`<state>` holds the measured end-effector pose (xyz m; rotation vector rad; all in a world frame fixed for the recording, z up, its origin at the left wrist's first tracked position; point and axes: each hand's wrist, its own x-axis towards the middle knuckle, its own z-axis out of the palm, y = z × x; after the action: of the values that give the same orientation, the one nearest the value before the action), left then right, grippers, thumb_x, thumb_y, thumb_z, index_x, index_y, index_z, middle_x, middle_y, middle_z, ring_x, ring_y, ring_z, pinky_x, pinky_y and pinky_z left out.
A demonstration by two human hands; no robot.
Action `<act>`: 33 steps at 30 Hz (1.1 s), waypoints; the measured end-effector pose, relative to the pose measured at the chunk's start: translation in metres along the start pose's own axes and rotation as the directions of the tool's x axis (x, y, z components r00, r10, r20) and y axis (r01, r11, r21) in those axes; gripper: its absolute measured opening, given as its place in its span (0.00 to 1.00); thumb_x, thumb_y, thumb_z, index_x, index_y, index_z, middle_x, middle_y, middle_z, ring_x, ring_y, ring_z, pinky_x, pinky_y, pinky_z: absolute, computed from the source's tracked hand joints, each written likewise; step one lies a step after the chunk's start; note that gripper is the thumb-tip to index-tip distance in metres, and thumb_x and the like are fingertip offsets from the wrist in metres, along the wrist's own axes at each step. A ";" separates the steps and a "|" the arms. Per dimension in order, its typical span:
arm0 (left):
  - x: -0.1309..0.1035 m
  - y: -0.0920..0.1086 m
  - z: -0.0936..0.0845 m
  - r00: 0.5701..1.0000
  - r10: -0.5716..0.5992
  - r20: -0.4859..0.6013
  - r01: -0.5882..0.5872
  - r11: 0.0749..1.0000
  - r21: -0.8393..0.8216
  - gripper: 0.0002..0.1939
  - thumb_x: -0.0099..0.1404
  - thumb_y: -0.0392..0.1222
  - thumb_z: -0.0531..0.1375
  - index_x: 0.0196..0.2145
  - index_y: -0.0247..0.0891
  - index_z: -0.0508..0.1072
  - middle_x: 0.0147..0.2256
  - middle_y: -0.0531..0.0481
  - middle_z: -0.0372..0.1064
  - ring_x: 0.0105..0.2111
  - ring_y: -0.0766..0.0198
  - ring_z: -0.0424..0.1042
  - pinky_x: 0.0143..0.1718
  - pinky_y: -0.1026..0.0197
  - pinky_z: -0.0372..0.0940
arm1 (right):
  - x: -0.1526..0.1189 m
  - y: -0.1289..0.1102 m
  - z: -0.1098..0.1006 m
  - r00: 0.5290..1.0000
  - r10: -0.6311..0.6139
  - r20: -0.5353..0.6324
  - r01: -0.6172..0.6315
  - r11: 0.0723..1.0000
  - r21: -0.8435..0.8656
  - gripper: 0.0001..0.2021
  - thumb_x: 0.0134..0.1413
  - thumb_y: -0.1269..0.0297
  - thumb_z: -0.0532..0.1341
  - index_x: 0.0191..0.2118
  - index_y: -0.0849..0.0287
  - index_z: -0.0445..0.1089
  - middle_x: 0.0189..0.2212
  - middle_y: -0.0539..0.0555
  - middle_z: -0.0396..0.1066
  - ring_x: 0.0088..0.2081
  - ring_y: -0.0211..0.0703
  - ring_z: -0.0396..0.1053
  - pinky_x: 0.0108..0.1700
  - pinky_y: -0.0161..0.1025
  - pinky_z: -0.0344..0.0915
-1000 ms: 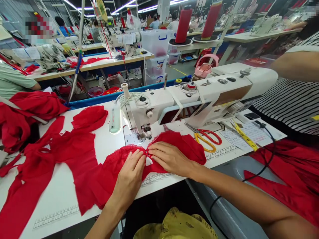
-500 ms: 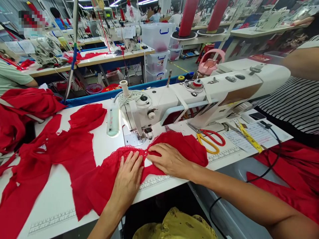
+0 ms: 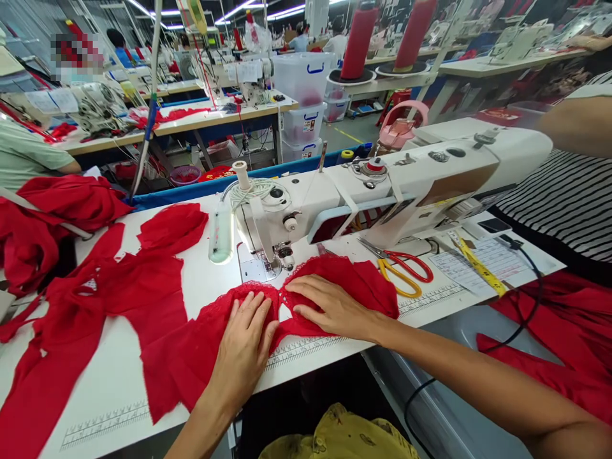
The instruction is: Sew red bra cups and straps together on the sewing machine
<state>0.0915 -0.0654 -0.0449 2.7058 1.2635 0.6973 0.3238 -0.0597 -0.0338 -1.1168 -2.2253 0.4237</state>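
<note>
A red lace-edged garment piece [image 3: 186, 347] lies spread on the white sewing table, with two cup-like halves joined at a narrow middle. Flat on its left half rests my left hand [image 3: 246, 335], fingers stretched out. My right hand [image 3: 332, 306] lies on the right half, fingers extended towards the middle join. A small triangular gap showing white table sits between the hands. Just beyond them stands the white sewing machine [image 3: 306, 197]; its needle area [image 3: 277, 258] is behind the lace edge, apart from my fingers.
Scissors with red and yellow handles [image 3: 406, 271] lie right of the fabric, near a yellow tape measure [image 3: 478, 264] on papers. More red fabric pieces [image 3: 148, 280] cover the left side. A person in a striped top [image 3: 549, 197] is at the right. A black cable [image 3: 535, 299] hangs over the edge.
The view has shifted slightly. My right hand's fingers have spread and drawn a little away from the middle join, and my left thumb has moved outward. The garment stays nearly in place.
</note>
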 end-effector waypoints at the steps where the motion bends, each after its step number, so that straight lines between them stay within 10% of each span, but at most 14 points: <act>1: 0.003 0.001 0.000 0.999 -0.010 -0.032 0.009 0.999 -0.043 0.18 0.74 0.40 0.51 0.59 0.37 0.64 0.58 0.40 0.67 0.62 0.53 0.64 0.63 0.40 0.59 | 0.001 0.000 0.000 1.000 -0.007 -0.009 0.007 1.000 0.008 0.15 0.67 0.65 0.55 0.56 0.59 0.67 0.52 0.59 0.71 0.54 0.46 0.68 0.57 0.46 0.68; 19: -0.003 -0.014 0.007 0.990 -0.069 0.125 0.059 0.995 0.079 0.34 0.72 0.54 0.52 0.69 0.40 0.48 0.66 0.40 0.56 0.67 0.47 0.51 0.64 0.35 0.53 | -0.004 0.009 0.008 0.983 0.040 0.177 -0.016 0.991 -0.133 0.36 0.59 0.49 0.63 0.68 0.59 0.55 0.65 0.62 0.58 0.68 0.52 0.52 0.70 0.58 0.47; 26: 0.000 -0.010 0.002 0.986 -0.008 0.168 -0.018 0.988 0.151 0.20 0.72 0.49 0.53 0.60 0.54 0.68 0.68 0.37 0.49 0.67 0.39 0.51 0.60 0.27 0.53 | -0.004 0.008 0.007 0.983 0.039 0.178 -0.017 0.992 -0.127 0.34 0.60 0.49 0.62 0.67 0.61 0.57 0.65 0.62 0.58 0.68 0.51 0.52 0.70 0.57 0.47; 33: 0.000 -0.010 0.003 0.990 0.001 0.144 -0.025 0.986 0.163 0.20 0.72 0.48 0.54 0.60 0.57 0.67 0.68 0.39 0.50 0.67 0.39 0.52 0.59 0.26 0.53 | -0.005 0.008 0.007 0.984 0.042 0.174 -0.020 0.992 -0.121 0.33 0.61 0.49 0.61 0.67 0.59 0.56 0.65 0.62 0.59 0.68 0.51 0.52 0.70 0.57 0.47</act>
<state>0.0861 -0.0581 -0.0501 2.8361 1.3236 0.4064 0.3267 -0.0586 -0.0452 -1.2188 -2.4174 0.4220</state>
